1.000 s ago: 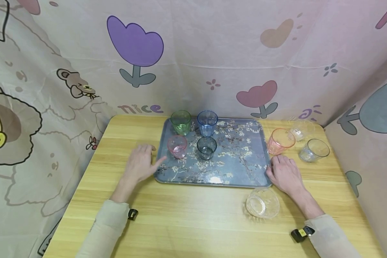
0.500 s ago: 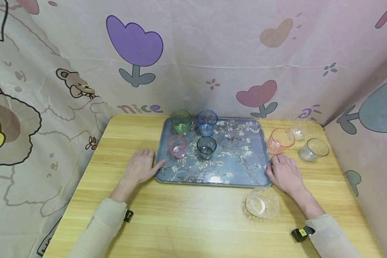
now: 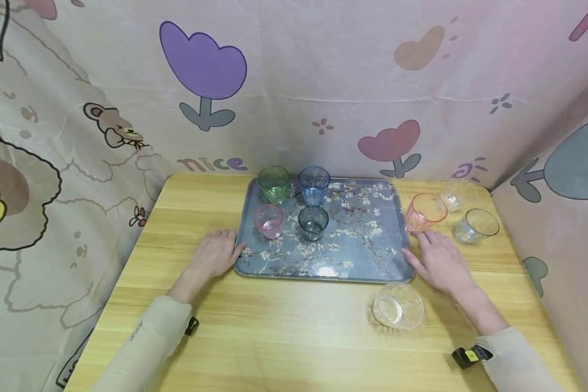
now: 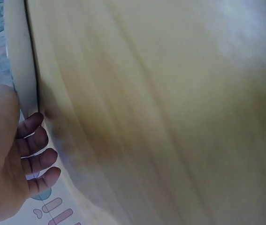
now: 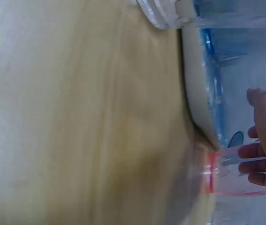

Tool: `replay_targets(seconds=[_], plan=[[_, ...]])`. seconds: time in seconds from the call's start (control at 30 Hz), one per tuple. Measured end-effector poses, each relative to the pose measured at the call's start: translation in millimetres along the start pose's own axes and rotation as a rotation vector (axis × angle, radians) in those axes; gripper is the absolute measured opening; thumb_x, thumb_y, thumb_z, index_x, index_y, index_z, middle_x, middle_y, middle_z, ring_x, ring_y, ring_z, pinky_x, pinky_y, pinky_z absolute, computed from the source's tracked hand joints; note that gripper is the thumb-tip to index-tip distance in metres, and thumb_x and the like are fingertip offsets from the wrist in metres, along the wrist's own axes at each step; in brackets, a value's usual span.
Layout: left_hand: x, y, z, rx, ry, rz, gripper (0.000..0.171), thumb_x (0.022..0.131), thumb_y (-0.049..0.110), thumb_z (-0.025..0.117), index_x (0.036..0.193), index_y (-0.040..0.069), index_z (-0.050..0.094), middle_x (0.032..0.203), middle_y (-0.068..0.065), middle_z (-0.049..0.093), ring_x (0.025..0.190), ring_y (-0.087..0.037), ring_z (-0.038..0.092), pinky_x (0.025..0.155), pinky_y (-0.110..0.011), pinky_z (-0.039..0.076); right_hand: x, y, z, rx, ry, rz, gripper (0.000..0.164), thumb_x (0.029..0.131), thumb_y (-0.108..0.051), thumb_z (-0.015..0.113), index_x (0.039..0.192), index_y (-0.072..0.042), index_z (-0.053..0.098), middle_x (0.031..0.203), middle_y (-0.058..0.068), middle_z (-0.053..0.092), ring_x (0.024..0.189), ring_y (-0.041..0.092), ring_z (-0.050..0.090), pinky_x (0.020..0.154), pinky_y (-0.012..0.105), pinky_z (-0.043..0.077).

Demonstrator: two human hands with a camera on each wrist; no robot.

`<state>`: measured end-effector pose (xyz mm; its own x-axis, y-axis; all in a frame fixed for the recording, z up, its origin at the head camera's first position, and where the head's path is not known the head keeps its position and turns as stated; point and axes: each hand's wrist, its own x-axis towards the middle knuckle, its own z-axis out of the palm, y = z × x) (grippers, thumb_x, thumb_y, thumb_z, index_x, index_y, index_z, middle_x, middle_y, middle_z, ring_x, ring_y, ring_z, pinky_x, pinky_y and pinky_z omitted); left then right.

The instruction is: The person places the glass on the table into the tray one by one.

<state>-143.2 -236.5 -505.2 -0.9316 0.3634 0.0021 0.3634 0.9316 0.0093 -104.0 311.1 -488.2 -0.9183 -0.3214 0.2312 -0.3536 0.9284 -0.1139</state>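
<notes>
1. Tray (image 3: 360, 258) lies on the table (image 3: 274, 348), seemingly stiff and left-heavy, best held by both short rims
2. Green cup (image 3: 274, 185), blue cup (image 3: 314, 186), pink cup (image 3: 269, 222) and dark cup (image 3: 313, 224) stand on its left half; they would likely slide if tilted
3. Left hand (image 3: 214, 253) lies at the left rim; whether it grips, I cannot tell
4. Right hand (image 3: 442, 261), fingers loose, holds nothing beside the right rim
5. Coral cup (image 3: 425, 214) crowds its fingertips; clear bowl (image 3: 398, 307) sits by the near right corner
</notes>
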Motion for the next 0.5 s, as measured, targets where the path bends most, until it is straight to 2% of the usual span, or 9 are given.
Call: replay_targets(seconds=[0.13,0.23,0.37,0.5], plan=[[-0.4,0.1,0.7,0.004,-0.017,-0.003,0.045,0.109,0.040,0.052,0.116,-0.003,0.063,0.107,-0.022,0.073,0.103,-0.040,0.070,0.092,-0.054,0.059,0.0,-5.3,-11.6,0.039,0.022,-0.033,0.066,0.097,-0.039,0.072,0.143,0.005,0.054,0.133,0.027,0.063,0.121,0.050,0.061,0.103,0.064,0.048],[-0.3,0.6,1.0,0.002,-0.016,-0.002,0.042,0.109,0.039,0.052,0.113,-0.002,0.062,0.104,-0.021,0.073,0.099,-0.038,0.070,0.087,-0.052,0.059,-0.9,-9.1,-20.8,0.063,0.030,-0.065,0.073,0.095,-0.044,0.072,0.146,0.005,0.052,0.144,0.028,0.058,0.125,0.052,0.058,0.108,0.067,0.044],[0.2,1.3,1.3,-0.006,-0.007,0.000,0.041,0.109,0.037,0.050,0.113,-0.002,0.061,0.106,-0.022,0.073,0.104,-0.040,0.070,0.092,-0.054,0.058,-3.2,-15.6,-33.9,0.099,0.056,-0.115,0.086,0.090,-0.052,0.074,0.150,0.004,0.050,0.151,0.029,0.053,0.130,0.053,0.055,0.109,0.070,0.042],[0.1,1.4,1.9,-0.007,0.006,0.001,0.038,0.109,0.036,0.050,0.110,-0.001,0.061,0.101,-0.020,0.072,0.099,-0.039,0.070,0.088,-0.053,0.058,-5.2,-22.7,-43.1,0.122,0.102,-0.176,0.098,0.086,-0.066,0.071,0.152,0.002,0.048,0.157,0.027,0.048,0.135,0.052,0.051,0.108,0.071,0.040]])
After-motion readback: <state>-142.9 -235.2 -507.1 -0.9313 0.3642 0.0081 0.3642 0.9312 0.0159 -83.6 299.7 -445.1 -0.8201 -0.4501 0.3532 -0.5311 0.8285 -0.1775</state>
